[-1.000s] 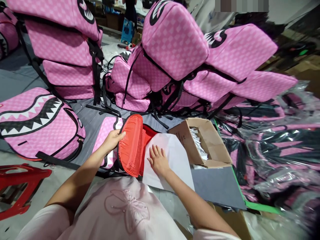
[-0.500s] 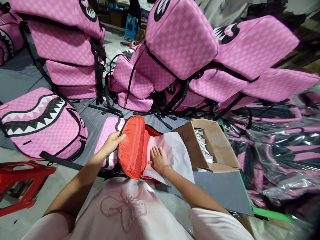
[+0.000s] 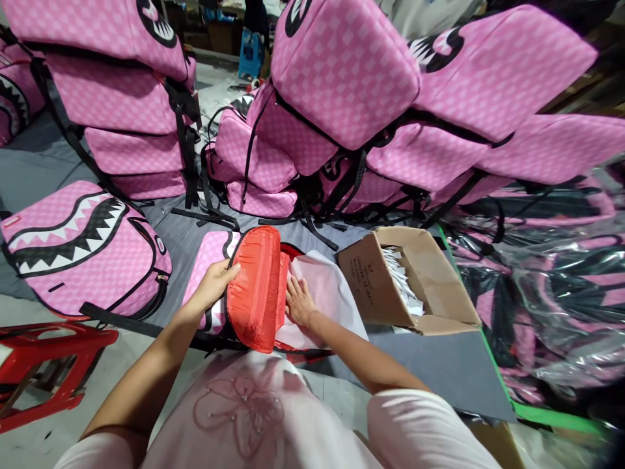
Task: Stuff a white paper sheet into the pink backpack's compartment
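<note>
The person wears a pale pink short-sleeved top (image 3: 254, 417) with a stitched flower outline on the front, dotted with small beads. Both forearms are bare, and the left hand (image 3: 213, 283) and right hand (image 3: 299, 301) carry no gloves.

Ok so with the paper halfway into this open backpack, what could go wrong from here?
1. The white paper sheet could crumple or tear, since the right hand presses it into the narrow opening.
2. The red-lined flap, held only at its edge by the left hand, might flop shut on the fingers.
3. The leaning pile of pink backpacks behind could slide onto the open cardboard box.
</note>
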Motion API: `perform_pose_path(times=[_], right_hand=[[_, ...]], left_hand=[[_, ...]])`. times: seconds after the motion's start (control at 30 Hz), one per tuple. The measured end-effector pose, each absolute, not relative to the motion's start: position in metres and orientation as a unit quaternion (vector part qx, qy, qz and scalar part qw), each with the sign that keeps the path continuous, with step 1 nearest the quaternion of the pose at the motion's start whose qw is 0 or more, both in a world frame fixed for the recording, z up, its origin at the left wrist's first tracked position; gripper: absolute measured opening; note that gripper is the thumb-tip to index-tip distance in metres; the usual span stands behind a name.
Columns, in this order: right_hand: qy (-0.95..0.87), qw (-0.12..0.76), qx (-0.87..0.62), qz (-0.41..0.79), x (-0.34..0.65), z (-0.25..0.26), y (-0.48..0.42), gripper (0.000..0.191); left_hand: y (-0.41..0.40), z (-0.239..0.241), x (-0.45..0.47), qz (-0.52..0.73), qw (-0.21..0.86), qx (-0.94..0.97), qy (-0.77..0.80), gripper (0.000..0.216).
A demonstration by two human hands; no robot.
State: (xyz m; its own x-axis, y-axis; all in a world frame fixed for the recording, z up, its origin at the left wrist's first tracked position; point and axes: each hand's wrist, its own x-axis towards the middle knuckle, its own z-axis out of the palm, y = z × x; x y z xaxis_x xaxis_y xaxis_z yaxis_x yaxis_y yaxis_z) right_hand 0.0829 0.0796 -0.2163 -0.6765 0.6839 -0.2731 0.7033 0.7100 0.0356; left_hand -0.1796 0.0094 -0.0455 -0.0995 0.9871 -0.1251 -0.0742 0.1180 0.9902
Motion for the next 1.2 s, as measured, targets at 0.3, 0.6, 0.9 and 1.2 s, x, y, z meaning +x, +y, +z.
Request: perform_pose_path(times=[0.3,0.6,0.9,1.2], right_hand=[[0.948,0.144,0.273,-0.073,0.085,-0.211,0.098,0.097],[0.961,0.156,0.213,-0.08,0.096,-0.21,0.103,0.109],[0.953,0.131,0.247,-0.119,0.081,-0.221,0.086,0.108],[0.947,0.136,0.254,-0.143,0.069,-0.213,0.08,0.1]], left_hand=[[0.009,-0.034,-0.172,0.505,0.505,0.423,0.558,0.051],[0.009,-0.032,-0.168,0.495,0.494,0.425,0.575,0.05],[0.008,-0.028,-0.163,0.492,0.483,0.435,0.58,0.052],[0.008,-0.038,-0.178,0.45,0.417,0.439,0.657,0.055]])
